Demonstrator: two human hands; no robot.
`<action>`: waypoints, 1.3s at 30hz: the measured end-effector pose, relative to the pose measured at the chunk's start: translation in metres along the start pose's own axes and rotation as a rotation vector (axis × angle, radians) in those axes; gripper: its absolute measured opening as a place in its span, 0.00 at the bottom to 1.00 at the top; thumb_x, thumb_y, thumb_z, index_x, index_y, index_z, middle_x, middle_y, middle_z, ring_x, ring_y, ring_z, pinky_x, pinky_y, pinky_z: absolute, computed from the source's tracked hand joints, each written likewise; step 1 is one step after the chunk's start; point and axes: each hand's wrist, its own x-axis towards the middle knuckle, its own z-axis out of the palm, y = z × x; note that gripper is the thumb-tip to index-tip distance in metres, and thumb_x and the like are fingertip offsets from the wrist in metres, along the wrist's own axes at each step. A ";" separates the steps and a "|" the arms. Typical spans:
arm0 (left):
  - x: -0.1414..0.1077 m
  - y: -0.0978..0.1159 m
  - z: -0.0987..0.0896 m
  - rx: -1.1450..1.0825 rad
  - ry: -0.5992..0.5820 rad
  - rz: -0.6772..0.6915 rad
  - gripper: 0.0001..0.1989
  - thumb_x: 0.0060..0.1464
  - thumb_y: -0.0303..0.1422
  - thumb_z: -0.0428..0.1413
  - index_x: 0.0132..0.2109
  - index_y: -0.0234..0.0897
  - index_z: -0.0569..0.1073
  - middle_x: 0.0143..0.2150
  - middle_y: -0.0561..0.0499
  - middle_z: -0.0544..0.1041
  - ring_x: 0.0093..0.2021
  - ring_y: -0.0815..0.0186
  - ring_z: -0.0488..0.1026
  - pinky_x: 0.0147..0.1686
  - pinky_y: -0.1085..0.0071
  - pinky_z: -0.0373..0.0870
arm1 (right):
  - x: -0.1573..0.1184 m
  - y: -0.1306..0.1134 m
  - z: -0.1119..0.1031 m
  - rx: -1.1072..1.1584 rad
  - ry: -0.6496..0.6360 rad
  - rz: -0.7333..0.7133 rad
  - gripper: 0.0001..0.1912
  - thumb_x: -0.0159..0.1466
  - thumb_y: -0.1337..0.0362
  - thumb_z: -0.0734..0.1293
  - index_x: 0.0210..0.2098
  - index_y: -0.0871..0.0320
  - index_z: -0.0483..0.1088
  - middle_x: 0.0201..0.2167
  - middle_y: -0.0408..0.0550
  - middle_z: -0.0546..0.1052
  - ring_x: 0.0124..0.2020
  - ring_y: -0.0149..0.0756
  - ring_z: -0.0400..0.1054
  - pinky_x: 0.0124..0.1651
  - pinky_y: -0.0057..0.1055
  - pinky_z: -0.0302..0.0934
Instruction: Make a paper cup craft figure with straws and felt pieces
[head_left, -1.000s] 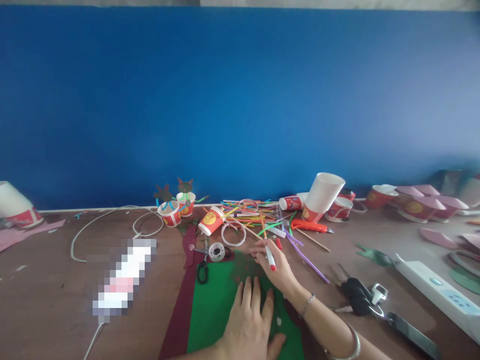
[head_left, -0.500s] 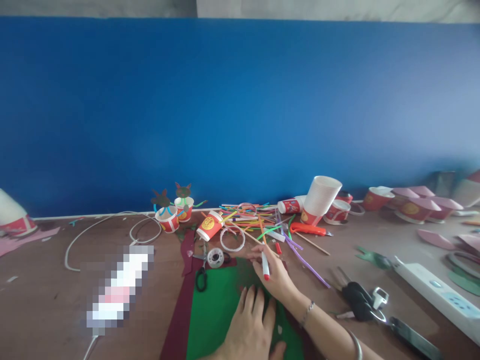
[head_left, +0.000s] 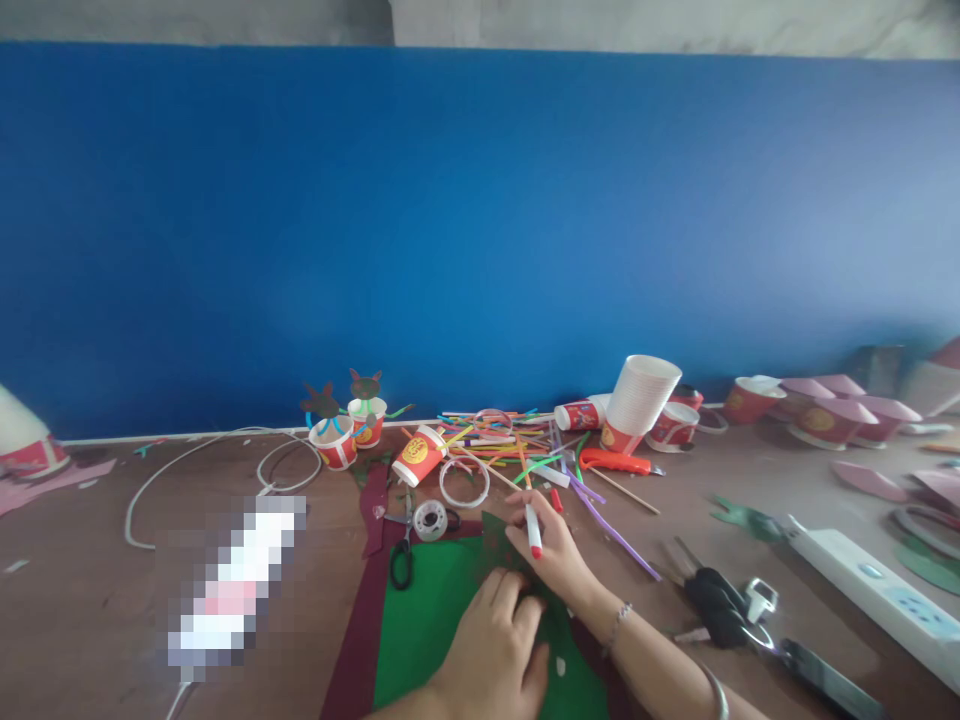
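Note:
My left hand (head_left: 495, 640) is closed at the near middle, its fingers curled on a dark green piece (head_left: 501, 545) that lies over the green sheet (head_left: 420, 610). What its fingertips pinch is mostly hidden. In my right hand (head_left: 555, 550) is a white marker with a red end (head_left: 534, 530), held just beyond and to the right of my left hand. Maroon paper (head_left: 352, 650) shows beneath the green sheet. Black-handled scissors (head_left: 401, 562) and a clear tape roll (head_left: 430, 521) lie at the sheet's far left corner.
Colourful strips (head_left: 487, 435) lie behind my hands, with a tipped cup (head_left: 418, 456) beside them. Stacked paper cups (head_left: 641, 400) and an orange cutter (head_left: 616, 461) are behind right. Keys (head_left: 716, 600) and a power strip (head_left: 877, 590) lie right. A white cable (head_left: 129, 510) curves on the left.
My left hand's fingers, spread before, have curled in, and the dark green piece's far edge is lifted. My right hand has shifted slightly with the marker still in it.

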 end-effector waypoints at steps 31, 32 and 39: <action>0.038 -0.050 -0.020 -0.952 0.559 -0.647 0.20 0.49 0.47 0.54 0.41 0.33 0.67 0.15 0.59 0.65 0.16 0.72 0.62 0.14 0.79 0.57 | 0.005 -0.003 -0.018 0.341 0.402 0.195 0.20 0.62 0.48 0.59 0.33 0.58 0.70 0.13 0.40 0.67 0.16 0.29 0.55 0.20 0.24 0.49; 0.039 -0.051 -0.022 -0.959 0.585 -0.658 0.20 0.49 0.46 0.54 0.41 0.34 0.67 0.15 0.59 0.65 0.16 0.71 0.63 0.14 0.79 0.57 | 0.006 -0.002 -0.018 0.358 0.382 0.218 0.22 0.62 0.47 0.58 0.34 0.58 0.71 0.13 0.39 0.66 0.16 0.29 0.55 0.20 0.25 0.49; 0.036 -0.050 -0.024 -1.088 0.806 -0.705 0.19 0.49 0.43 0.55 0.44 0.37 0.63 0.24 0.56 0.70 0.21 0.70 0.69 0.18 0.77 0.64 | 0.007 -0.001 -0.017 0.218 0.207 0.216 0.21 0.59 0.48 0.63 0.26 0.60 0.72 0.13 0.39 0.61 0.17 0.27 0.54 0.20 0.25 0.48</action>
